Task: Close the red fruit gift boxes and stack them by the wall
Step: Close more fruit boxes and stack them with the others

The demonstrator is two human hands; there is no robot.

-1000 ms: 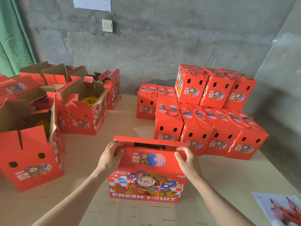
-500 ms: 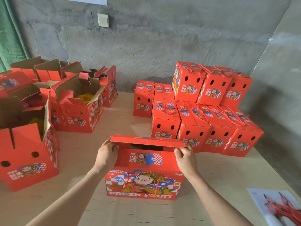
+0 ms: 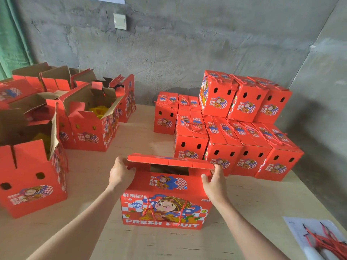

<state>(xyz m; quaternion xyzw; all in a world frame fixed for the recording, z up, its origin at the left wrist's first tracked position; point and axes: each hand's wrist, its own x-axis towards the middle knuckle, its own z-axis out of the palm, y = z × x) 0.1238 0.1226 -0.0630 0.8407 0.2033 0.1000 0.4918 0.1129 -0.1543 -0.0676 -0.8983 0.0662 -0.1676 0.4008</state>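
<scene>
The far lid flap (image 3: pixel 170 161) of the near red box (image 3: pixel 165 209) now sits slightly higher above the front panel (image 3: pixel 169 182) than a second ago, and the dark gap (image 3: pixel 169 170) under it is wider. The right hand (image 3: pixel 215 184) now grips nearer the flap's right corner, while the left hand (image 3: pixel 122 175) is a touch higher at the left end.

Near gift box (image 3: pixel 167 184): red, white FRESH FRUIT lettering, cartoon figure in brown, yellow and blue, red-white checker patches, red rope handle (image 3: pixel 146 209). Closed boxes (image 3: pixel 234 145) far right: same red, dark oval holes, small blue-and-checker emblems. Open boxes (image 3: pixel 90 134) left: red outside, plain brown cardboard inside; yellow contents (image 3: pixel 98 111), maybe trays. Table (image 3: pixel 131 244) pale wood grain. Wall (image 3: pixel 187 44) mottled grey. Green sheet (image 3: pixel 11 34) far left. White paper (image 3: pixel 300 231) near right, red cords (image 3: pixel 326 243) with black tips.
</scene>
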